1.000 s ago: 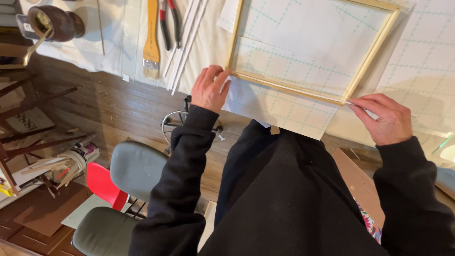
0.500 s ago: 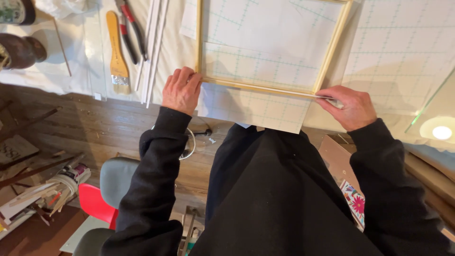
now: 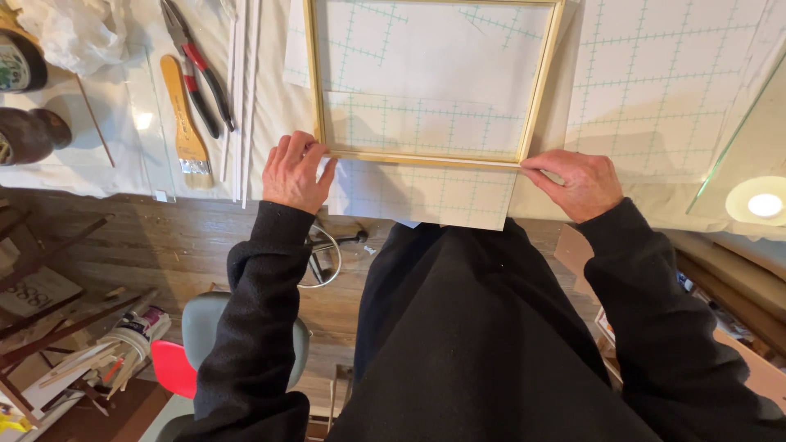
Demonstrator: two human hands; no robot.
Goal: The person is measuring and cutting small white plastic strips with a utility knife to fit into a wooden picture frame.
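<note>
**Both hands press the near rail of a wooden frame on gridded paper**

The wooden frame (image 3: 536, 82) lies flat on a sheet of gridded paper (image 3: 426, 192) at the table's near edge, the paper's lower strip poking out below the frame's near rail. The left hand (image 3: 295, 173) sits at the frame's near left corner, fingers curled and bunched, fingertips on the rail and paper; it grips nothing fully, more a press than a hold. The right hand (image 3: 577, 182) is at the near right corner, fingers drawn together, pinching at the rail end. Whether a small tool is inside that pinch cannot be told.

Handling, as a judgement: the frame looks thin and light, stiff but likely easy to twist or crack at the corner joints, so best held at the corners or along two rails at once. The paper is soft, creases easily, and probably slides on the smooth table cover.

Left of the frame: two long white rods (image 3: 246, 90), then red-handled pliers (image 3: 201, 69), then a flat paintbrush (image 3: 184, 123) with a wooden handle. Far left of the frame are a dark jar (image 3: 29, 135) and a crumpled plastic bag (image 3: 78, 33). Right of the frame, a glass pane (image 3: 749, 131) edge slants across the table with a lamp's bright reflection (image 3: 765, 205) under it. Nothing lies between the hands and the frame.
</note>
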